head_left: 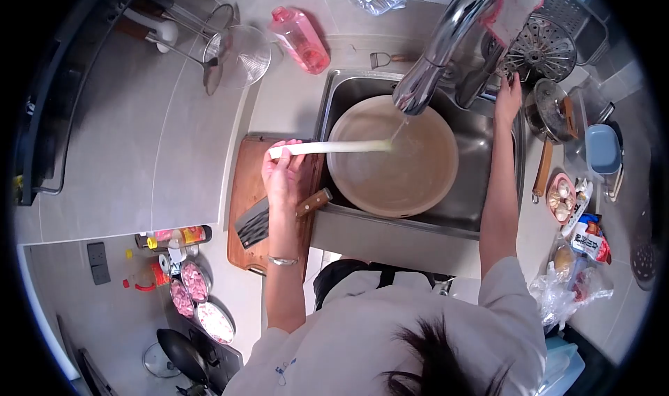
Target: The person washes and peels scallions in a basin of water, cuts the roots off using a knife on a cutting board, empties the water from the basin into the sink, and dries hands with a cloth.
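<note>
My left hand [281, 169] is closed around the thick end of a long white leek [334, 147]. The leek's pale green tip reaches over a large beige basin [338, 180] in the steel sink, under the chrome faucet [435, 55]. A thin stream of water runs from the spout beside the tip. Below my left forearm, a cleaver [252, 224] with a wooden handle lies on a wooden cutting board [240, 180]. My right hand [509, 98] reaches to the sink's far right corner, beside a round metal steamer rack [542, 48]. Its fingers are bent around something dark I cannot make out.
A pink bottle [301, 41] stands behind the sink. To the right are a lidded pan [550, 110], a bowl of garlic [561, 197] and plastic bags [557, 291]. Dishes of chopped meat [195, 282] and sauce bottles [181, 237] sit at the lower left.
</note>
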Demonstrator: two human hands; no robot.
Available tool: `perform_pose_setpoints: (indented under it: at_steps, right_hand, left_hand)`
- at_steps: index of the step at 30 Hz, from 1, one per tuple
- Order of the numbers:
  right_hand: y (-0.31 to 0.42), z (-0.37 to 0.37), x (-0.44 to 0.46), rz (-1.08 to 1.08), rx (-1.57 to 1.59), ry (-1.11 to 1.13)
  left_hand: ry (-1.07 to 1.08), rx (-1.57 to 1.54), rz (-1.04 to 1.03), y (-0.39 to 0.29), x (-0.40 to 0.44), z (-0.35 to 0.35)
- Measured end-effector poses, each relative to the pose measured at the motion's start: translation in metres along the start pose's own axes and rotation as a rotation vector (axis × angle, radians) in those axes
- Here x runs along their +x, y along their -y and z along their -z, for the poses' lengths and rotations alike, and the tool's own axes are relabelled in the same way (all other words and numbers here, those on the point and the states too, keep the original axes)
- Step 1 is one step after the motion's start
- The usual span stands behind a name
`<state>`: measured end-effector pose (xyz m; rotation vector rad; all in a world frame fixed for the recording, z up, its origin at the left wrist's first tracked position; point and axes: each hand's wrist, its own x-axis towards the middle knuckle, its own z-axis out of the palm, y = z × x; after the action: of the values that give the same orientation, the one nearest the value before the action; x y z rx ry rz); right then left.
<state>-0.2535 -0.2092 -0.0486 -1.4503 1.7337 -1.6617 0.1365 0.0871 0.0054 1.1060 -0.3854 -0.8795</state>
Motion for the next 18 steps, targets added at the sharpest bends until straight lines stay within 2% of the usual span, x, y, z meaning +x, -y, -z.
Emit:
perform_pose_setpoints:
  at_steps: [1,3,5,7,9,12,15,18]
  right_hand:
    - [0.01,0.008,-0.019,0.211,-0.155,-0.054]
    - [0.036,0.012,-0.073,0.441,-0.256,-0.031]
    - [0.072,0.018,-0.132,0.408,-0.096,0.469]
    - [0.108,0.017,-0.178,0.67,-0.178,0.759]
    - [0.126,0.0,-0.216,0.817,-0.076,0.755]
    - [0.121,-0.024,-0.244,0.722,0.043,0.917]
    - [0.117,-0.031,-0.25,0.549,0.151,0.972]
    - [0.136,-0.024,-0.235,0.598,0.057,0.882]
  left_hand:
    - [0.018,0.007,-0.003,0.005,-0.001,0.002]
    - [0.049,0.015,0.006,0.006,-0.004,0.0]
    - [0.109,-0.025,0.021,0.008,-0.007,-0.002]
    - [0.159,-0.058,0.054,0.008,-0.007,-0.005]
    - [0.186,-0.095,0.093,0.003,-0.008,-0.013]
    - [0.266,-0.143,0.131,-0.002,-0.008,-0.019]
    - [0.225,-0.04,0.122,-0.009,-0.011,-0.011]
    - [0.126,0.17,0.101,-0.013,-0.011,0.01]
